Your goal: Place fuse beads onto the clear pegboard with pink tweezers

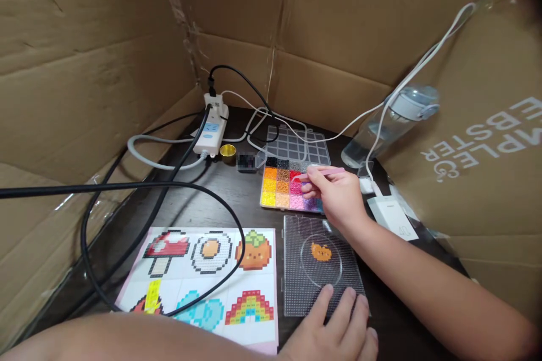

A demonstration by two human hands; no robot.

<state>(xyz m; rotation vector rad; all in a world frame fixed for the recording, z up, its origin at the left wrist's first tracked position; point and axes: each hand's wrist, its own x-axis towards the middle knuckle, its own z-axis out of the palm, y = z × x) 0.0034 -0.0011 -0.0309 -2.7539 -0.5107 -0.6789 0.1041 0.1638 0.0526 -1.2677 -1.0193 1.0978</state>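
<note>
My right hand (341, 192) grips pink tweezers (330, 172) and hovers over a bead box (265, 204). The box is divided into small compartments of coloured beads, and the tweezer tips are by the red and orange ones. My left hand (334, 330) lies flat, fingers stretched out, against the near edge of a clear pegboard (296, 293). Inside a ring on the pegboard sits a small orange bead figure (321, 252). Left of the board lies a pattern sheet (178, 287) with pixel drawings, among them a mushroom, an egg, a persimmon and a rainbow; my left forearm hides its lower part.
Black cables (165, 185) loop over the sheet. Behind stand a power strip (210, 134), a gold cup (227, 150) and a small dark box (247, 162). A water bottle (381, 130) leans at right near a white box (392, 217). Cardboard walls (339, 11) surround the table.
</note>
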